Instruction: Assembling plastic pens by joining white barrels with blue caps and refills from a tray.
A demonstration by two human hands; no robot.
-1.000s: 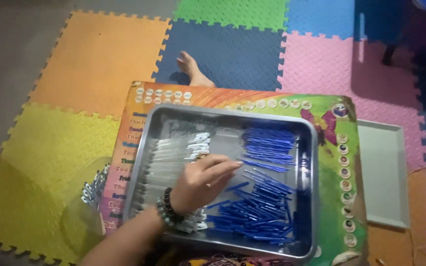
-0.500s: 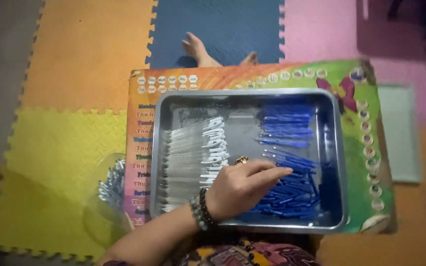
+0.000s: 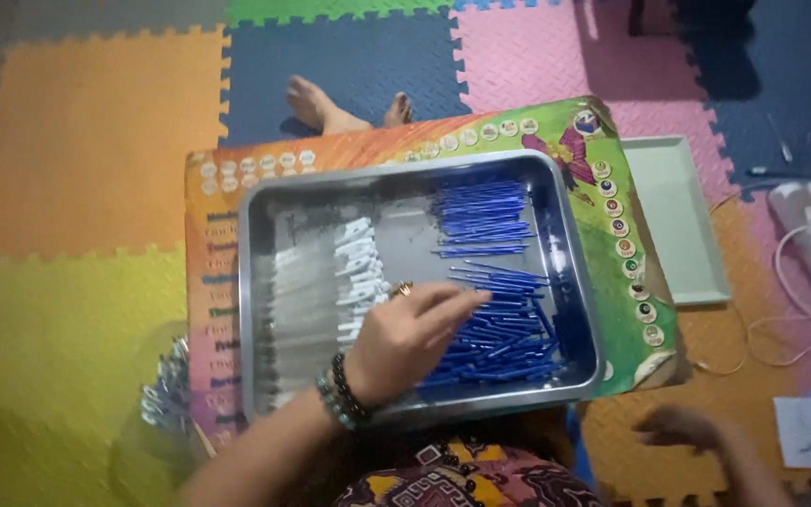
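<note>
Left hand [image 3: 405, 343] flat on blue sticks [image 3: 495, 333] in metal tray [image 3: 255, 310], grip apart, holding nothing. Right hand [image 3: 696, 437] blurred off-tray; can't tell its grip.

One metal tray [image 3: 257, 282] — two hands [image 3: 405, 343]

Right hand [image 3: 706, 441] blurred (grip unclear)
</note>
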